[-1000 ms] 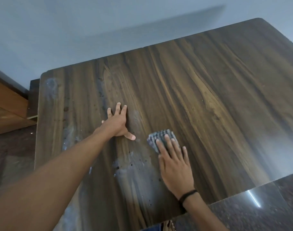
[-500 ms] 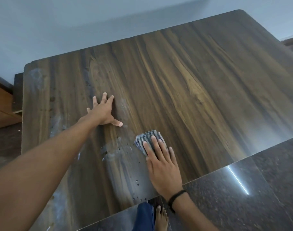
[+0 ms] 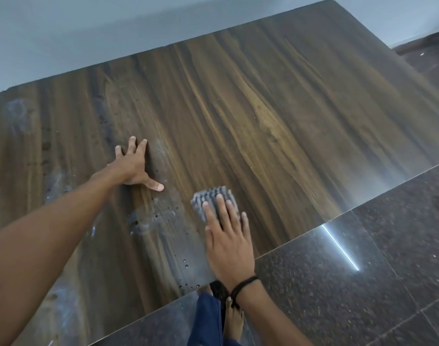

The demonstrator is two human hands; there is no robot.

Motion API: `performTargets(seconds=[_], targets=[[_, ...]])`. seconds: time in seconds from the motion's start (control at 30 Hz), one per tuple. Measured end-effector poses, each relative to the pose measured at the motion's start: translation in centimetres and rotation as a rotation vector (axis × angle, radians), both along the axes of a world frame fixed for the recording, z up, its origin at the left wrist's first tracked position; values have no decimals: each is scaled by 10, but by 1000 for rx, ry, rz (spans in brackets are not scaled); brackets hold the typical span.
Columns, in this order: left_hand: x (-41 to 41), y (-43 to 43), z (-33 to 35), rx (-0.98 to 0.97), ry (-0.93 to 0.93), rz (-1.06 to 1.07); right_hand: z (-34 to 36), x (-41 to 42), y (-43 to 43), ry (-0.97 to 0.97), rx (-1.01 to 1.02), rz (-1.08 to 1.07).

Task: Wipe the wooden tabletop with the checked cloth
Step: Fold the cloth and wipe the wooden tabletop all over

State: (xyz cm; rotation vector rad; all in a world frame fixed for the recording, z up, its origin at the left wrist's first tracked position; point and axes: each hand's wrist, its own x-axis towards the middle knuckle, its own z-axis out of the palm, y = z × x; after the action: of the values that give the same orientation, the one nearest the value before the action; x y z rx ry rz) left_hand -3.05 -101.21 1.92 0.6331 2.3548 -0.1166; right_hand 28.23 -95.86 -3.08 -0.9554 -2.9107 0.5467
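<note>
The dark wooden tabletop [image 3: 263,116] fills most of the view. A folded grey checked cloth [image 3: 209,198] lies near its front edge. My right hand [image 3: 228,236] presses flat on the cloth with straight fingers, covering its near half. My left hand [image 3: 135,166] rests flat on the wood to the left of the cloth, fingers spread, holding nothing. Wet streaks and droplets [image 3: 161,221] mark the wood between and below the two hands.
A pale wall [image 3: 113,26] runs behind the table's far edge. Dark polished stone floor [image 3: 363,270] lies in front and to the right, with a bright light reflection. My bare foot [image 3: 233,318] and blue trouser leg [image 3: 208,320] stand at the table's front edge.
My right hand has slid the cloth a little toward the front edge. The view has tilted down, showing more floor and my foot. My left hand stays planted.
</note>
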Motion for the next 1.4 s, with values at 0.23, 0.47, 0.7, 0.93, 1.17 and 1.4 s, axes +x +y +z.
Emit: performTargets(seconds=[0.23,0.47,0.7,0.93,1.17,1.4], targets=[[4,2,7,-8,6,13,-1,21,4,2,11,-20],[7,2,7,3,18,26,-2,47,8,19,62,10],[4,1,3,-20,38,-4,-2,37,-21,35,32,92],[3,2,5,-50,24,-47,-4,21,-38,31,32,21],[-10,-4,9,-14,16,-73,-2,57,-41,-23,67,9],[-9,-7,11,20,-2,-68,4,16,-41,-51,57,-150]])
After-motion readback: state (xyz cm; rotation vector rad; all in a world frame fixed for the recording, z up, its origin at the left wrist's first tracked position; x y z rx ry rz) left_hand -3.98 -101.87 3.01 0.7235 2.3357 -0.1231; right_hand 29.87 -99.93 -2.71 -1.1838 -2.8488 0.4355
